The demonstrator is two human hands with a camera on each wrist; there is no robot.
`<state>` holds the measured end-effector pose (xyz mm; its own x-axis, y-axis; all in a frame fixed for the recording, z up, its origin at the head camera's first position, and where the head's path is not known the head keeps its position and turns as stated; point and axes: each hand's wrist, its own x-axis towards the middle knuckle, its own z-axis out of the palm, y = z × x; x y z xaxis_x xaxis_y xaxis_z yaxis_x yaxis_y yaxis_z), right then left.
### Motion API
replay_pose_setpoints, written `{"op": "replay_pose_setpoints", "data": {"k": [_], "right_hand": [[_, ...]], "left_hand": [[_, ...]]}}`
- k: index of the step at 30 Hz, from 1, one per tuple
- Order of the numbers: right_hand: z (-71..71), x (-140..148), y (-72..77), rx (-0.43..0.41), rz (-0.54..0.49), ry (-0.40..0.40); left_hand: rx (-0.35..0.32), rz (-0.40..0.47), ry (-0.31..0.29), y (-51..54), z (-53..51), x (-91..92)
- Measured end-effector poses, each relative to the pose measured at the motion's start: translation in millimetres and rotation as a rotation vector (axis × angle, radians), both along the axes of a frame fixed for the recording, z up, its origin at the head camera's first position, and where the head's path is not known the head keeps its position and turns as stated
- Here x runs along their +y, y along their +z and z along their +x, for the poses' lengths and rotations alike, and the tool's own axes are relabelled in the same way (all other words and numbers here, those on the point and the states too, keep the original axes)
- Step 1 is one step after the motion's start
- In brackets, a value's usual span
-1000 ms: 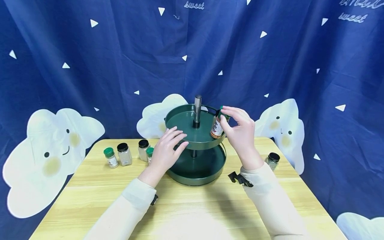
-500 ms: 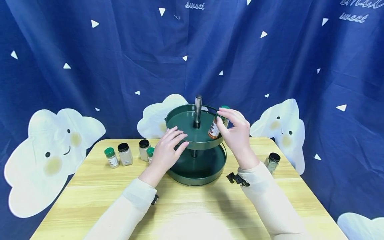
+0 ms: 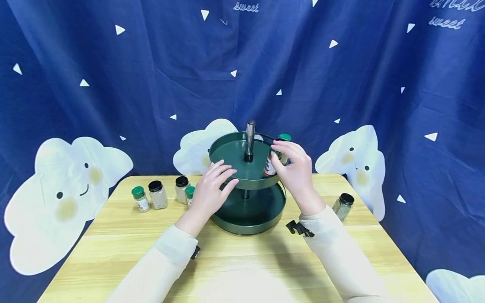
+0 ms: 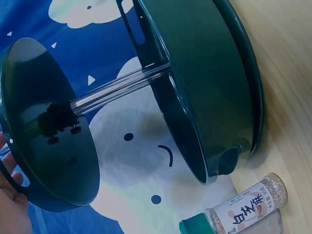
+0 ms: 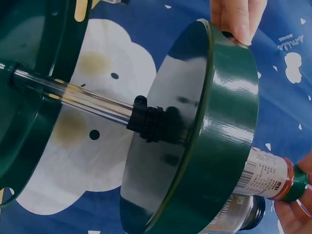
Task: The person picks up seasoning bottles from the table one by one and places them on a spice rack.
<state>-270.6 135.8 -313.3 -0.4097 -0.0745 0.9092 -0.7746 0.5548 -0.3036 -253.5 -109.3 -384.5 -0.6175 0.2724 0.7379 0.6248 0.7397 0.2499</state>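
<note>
Near the right rim of a green two-tier turntable rack (image 3: pixel 247 184), my right hand (image 3: pixel 297 171) pinches the green cap of a spice jar (image 3: pixel 269 167) with a white label and reddish contents. The jar's base stands at or just above the upper tray; contact is hard to tell. Beside it are another green-capped jar (image 3: pixel 284 137), partly behind my hand, and a black-capped jar (image 5: pixel 229 214). My left hand (image 3: pixel 209 190) rests at the upper tray's left rim, fingers loosely extended. Its fingertips (image 5: pixel 242 33) touch the rim in the right wrist view.
On the table's left stand a green-capped jar (image 3: pixel 140 199), two black-capped jars (image 3: pixel 158 196) and a green-capped jar (image 3: pixel 189 195) partly behind my left hand. A black-capped jar (image 3: pixel 343 206) stands at the right. A blue curtain (image 3: pixel 242 63) hangs behind the table.
My right hand has shifted a little left and down with the spice jar. The green cap behind it has come into fuller view. My left hand stays at the rim.
</note>
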Motion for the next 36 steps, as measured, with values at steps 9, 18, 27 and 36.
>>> {"op": "replay_pose_setpoints", "data": {"k": [9,18,27,36], "right_hand": [[-0.6,-1.4,-4.4,-0.046,0.067,-0.016],[-1.5,-1.5,-9.7,-0.076,0.111,-0.050],[0.5,-1.6,-8.6,-0.086,0.130,-0.061],[2.1,-0.6,-8.4,-0.106,0.138,-0.071]], "left_hand": [[-0.009,-0.001,0.009,1.2,0.9,0.0],[-0.013,-0.004,0.013,-0.3,0.3,0.0],[-0.013,-0.012,0.019,0.0,0.6,0.4],[-0.025,-0.024,0.027,1.1,1.0,1.1]]}}
